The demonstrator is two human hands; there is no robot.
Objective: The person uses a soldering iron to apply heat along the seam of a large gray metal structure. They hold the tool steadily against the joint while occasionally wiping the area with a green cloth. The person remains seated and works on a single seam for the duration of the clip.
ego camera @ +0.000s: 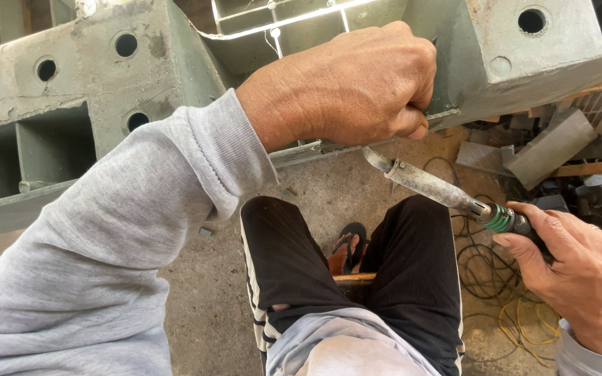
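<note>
Left hand [357, 87] curled tight on lower edge of grey-green steel frame [71, 104], prob. to steady it. Right hand [580, 271] clamped on handle of long metal tool [430, 184] w/ green collar, tip angled up toward frame edge, just below left fingers. Cables [510, 306] on concrete floor [336, 195].

Head view, straight down, close
</note>
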